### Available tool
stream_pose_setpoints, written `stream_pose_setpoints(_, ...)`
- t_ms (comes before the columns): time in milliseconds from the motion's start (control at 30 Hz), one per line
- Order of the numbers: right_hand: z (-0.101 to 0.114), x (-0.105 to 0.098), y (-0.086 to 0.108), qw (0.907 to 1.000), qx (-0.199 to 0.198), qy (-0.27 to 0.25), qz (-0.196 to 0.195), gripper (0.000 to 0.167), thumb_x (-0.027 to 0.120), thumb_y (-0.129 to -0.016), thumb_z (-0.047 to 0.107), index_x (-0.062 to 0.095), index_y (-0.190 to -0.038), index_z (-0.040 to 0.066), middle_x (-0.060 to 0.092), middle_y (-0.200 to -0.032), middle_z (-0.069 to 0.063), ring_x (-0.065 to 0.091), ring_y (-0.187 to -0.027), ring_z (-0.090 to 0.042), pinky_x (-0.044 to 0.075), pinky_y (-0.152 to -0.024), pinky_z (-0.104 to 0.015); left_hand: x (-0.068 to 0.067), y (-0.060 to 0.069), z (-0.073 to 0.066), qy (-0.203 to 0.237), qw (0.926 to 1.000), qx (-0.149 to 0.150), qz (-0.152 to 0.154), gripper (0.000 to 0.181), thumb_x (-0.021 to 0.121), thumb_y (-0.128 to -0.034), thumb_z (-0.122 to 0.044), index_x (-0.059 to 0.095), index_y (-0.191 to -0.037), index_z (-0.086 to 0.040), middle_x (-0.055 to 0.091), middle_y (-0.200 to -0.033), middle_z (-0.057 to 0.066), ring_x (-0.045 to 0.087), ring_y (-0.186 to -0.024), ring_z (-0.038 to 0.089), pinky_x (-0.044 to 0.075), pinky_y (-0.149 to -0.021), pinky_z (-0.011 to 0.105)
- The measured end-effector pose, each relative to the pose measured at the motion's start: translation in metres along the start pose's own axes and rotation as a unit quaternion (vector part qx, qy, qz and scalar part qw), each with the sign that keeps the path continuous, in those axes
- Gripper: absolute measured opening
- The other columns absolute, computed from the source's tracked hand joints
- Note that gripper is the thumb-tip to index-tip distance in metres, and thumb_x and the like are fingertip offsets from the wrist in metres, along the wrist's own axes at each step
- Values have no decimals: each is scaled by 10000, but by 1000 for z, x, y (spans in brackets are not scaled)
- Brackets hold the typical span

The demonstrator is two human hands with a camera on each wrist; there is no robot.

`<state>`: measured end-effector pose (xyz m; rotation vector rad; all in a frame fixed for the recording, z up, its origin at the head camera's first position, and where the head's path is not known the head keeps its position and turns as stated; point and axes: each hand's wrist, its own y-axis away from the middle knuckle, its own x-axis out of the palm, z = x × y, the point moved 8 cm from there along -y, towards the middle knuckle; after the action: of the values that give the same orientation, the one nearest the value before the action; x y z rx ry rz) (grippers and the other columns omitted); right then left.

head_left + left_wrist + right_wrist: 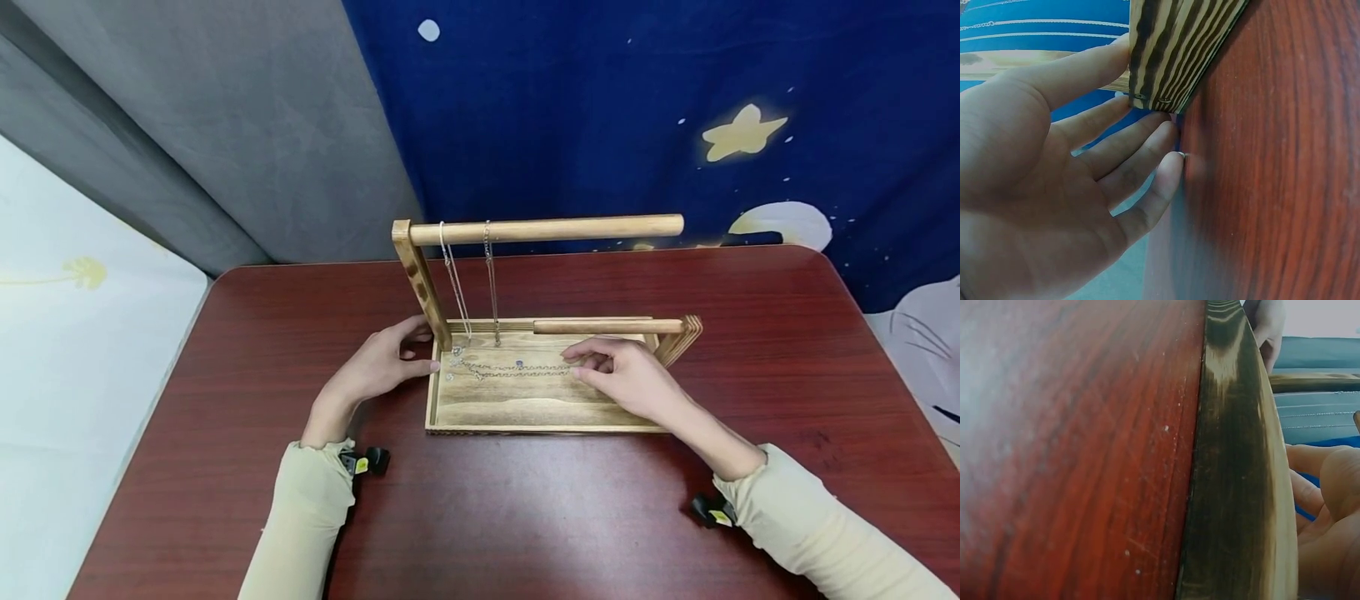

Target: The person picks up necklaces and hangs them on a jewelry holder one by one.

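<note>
A wooden jewelry stand with a shallow tray base and two bars sits on the table. Two necklaces hang from its tall bar; one is the thin silver necklace, the other the darker chain. Another necklace lies stretched across the tray, its right end at the fingertips of my right hand, which pinches it. The contact itself is small and partly hidden. My left hand touches the stand's left end, thumb at the rim and fingers extended by the post, as the left wrist view shows.
Small pendants lie at the tray's left end. The lower bar runs leftward from a short right post, close above my right hand. The red-brown table surrounds the stand, with a blue curtain behind.
</note>
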<state>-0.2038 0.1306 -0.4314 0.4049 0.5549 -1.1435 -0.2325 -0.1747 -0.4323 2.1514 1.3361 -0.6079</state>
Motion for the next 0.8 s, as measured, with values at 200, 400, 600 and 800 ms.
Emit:
stream_pose_setpoints(200,-1,0,-4,9994,-76,324,-60,187,735,-907,180,759,-1091,161,673,-828,76,609,-737,-95,494,-636,-228,2,0,0,23,10000,32,33,667,763,-896,-205,453,-1478,-111,597,-1346,131,555,-1254,279,449,-1012,476)
stream_pose_setpoints(400,-4,6,-9,9997,0,234,68,173,729,-901,146,758,-1072,140,684,-858,64,601,-762,-104,495,-655,-224,0,1,1,-30,10000,-13,24,679,764,-895,-207,442,-1486,-115,599,-1344,133,562,-1243,289,444,-1015,484)
stream_pose_setpoints(600,-3,9,-11,9997,-88,243,47,187,751,-870,105,755,-1056,121,693,-862,55,604,-762,-100,496,-652,-225,0,1,2,-54,10000,-29,18,675,766,-893,-207,448,-1482,-120,601,-1341,125,566,-1237,284,450,-1010,480)
stream_pose_setpoints(800,-6,11,-16,9992,-56,397,-15,160,750,-852,53,756,-1006,98,683,-825,48,611,-756,-91,508,-665,-223,-1,1,1,-38,10000,26,-1,673,772,-889,-204,455,-1476,-111,599,-1348,130,591,-1199,301,467,-997,474)
